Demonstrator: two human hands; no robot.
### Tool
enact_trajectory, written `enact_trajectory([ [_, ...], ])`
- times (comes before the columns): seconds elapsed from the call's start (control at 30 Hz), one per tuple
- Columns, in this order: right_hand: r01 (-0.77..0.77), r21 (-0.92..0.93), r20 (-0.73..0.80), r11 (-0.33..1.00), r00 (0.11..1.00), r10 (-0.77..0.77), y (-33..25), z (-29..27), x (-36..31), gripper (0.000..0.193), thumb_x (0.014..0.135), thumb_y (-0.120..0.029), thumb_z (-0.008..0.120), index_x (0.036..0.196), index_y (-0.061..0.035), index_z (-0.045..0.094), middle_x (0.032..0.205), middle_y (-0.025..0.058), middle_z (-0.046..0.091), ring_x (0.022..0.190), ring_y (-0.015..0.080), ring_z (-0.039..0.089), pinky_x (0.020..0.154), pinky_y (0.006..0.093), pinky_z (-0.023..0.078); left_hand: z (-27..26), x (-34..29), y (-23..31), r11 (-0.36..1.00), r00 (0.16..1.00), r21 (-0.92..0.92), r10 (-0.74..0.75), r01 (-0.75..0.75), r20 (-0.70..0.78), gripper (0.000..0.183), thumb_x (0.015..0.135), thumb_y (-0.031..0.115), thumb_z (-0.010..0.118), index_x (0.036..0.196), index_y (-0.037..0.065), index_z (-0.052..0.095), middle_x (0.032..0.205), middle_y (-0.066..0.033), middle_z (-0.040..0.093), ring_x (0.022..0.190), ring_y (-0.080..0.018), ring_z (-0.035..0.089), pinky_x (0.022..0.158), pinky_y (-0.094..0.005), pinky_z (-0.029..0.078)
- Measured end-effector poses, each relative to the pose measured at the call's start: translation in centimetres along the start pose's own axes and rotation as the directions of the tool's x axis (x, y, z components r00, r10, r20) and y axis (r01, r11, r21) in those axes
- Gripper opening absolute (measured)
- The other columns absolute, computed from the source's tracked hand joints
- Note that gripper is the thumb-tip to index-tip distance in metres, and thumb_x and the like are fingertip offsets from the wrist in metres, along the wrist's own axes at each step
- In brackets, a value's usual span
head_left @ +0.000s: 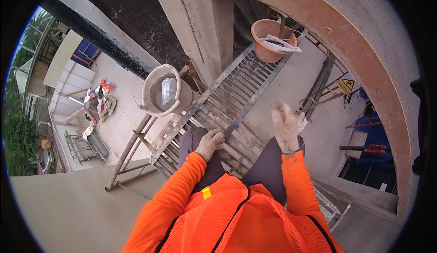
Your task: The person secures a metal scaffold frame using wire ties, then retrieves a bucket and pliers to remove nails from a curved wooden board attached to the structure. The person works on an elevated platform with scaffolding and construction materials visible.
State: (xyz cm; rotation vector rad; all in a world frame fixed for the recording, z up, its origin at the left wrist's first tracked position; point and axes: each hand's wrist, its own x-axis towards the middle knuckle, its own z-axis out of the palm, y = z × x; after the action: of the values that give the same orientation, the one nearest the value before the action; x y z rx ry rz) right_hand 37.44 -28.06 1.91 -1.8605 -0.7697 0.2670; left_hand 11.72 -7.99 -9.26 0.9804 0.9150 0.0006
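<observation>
A person in an orange mesh vest (227,212) and orange sleeves straddles a slatted metal platform (230,86), dark-trousered knees on either side of its near part. The left hand (210,144), in a pale, soiled glove, lies low above the left knee, its fingers curled inward beside the dark edge of the platform; whether they grip anything, one cannot tell. The right hand (284,127), gloved alike with a green band at the cuff, is raised above the right knee, well apart from the left, its fingers pointing upward and partly bent; a small pale patch shows just beside it, and one cannot tell whether it is held. The platform itself runs from beneath the person away toward the upper right. Near the left hand, at the platform's left side, stands a pale bucket (185,96) with a clear plastic container (169,90) inside. Farther along, a reddish tub (266,53) sits on the slats, holding a white sheet-like piece (280,47). Beyond the right hand, a yellow warning sign (347,83) hangs near metal frames, while a heap of cloth (99,105) lies on the floor at far left
</observation>
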Motion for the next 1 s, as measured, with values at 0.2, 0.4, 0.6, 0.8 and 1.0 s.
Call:
enact_trajectory([
  [0.2,-0.006,-0.510,0.469,0.860,0.836,0.284,2.7,10.0,-2.9,0.047,0.100,-0.026,0.067,0.142,-0.0034,0.066,0.131,0.0224,0.072,0.122,0.0415,0.071,0.103,0.0512,0.057,2.7,-0.4,1.8,0.996,0.999,0.085,-0.023,0.026,-0.040,0.042,0.108,0.027,0.066,0.142,0.003,0.062,0.093,0.0043,0.057,0.082,-0.0063,0.056,0.077,-0.0267,0.051],
  [0.4,0.021,-0.428,0.607,0.904,0.747,0.270,6.3,10.3,-2.5,0.045,0.101,-0.032,0.065,0.135,-0.0027,0.070,0.131,0.0231,0.074,0.122,0.0427,0.071,0.105,0.0541,0.056,3.4,-0.3,1.5,0.991,0.997,0.134,-0.009,0.020,-0.082,0.042,0.107,0.030,0.066,0.140,0.003,0.064,0.099,0.0028,0.062,0.086,-0.0099,0.060,0.080,-0.0287,0.053],
  [0.6,-0.037,-0.559,0.554,0.828,0.727,0.407,4.5,9.5,-1.9,0.042,0.101,-0.033,0.065,0.131,-0.0026,0.072,0.135,0.0241,0.073,0.125,0.0430,0.069,0.105,0.0535,0.056,2.0,1.3,-0.1,0.949,0.999,0.314,0.031,-0.025,-0.016,0.044,0.106,0.034,0.067,0.139,0.005,0.067,0.102,-0.0014,0.067,0.093,-0.0147,0.066,0.084,-0.0330,0.055],
  [0.8,-0.038,-0.586,0.585,0.810,0.671,0.455,3.5,9.3,-1.6,0.068,0.106,-0.060,0.055,0.134,-0.0003,0.070,0.136,0.0262,0.072,0.129,0.0434,0.068,0.108,0.0531,0.054,2.0,1.8,-1.2,0.861,0.986,0.490,0.166,-0.135,-0.021,0.046,0.104,0.032,0.067,0.138,0.001,0.068,0.097,-0.0019,0.066,0.086,-0.0130,0.063,0.076,-0.0319,0.054],
  [1.0,-0.008,-0.630,0.574,0.777,0.669,0.472,4.3,9.8,-2.0,0.058,0.099,-0.040,0.066,0.142,-0.0007,0.068,0.132,0.0268,0.074,0.126,0.0429,0.070,0.108,0.0495,0.054,1.9,1.9,-1.9,0.809,0.971,0.564,0.233,-0.165,-0.050,0.056,0.103,0.035,0.069,0.145,-0.002,0.065,0.110,-0.0111,0.074,0.098,-0.0206,0.071,0.088,-0.0358,0.057],
])
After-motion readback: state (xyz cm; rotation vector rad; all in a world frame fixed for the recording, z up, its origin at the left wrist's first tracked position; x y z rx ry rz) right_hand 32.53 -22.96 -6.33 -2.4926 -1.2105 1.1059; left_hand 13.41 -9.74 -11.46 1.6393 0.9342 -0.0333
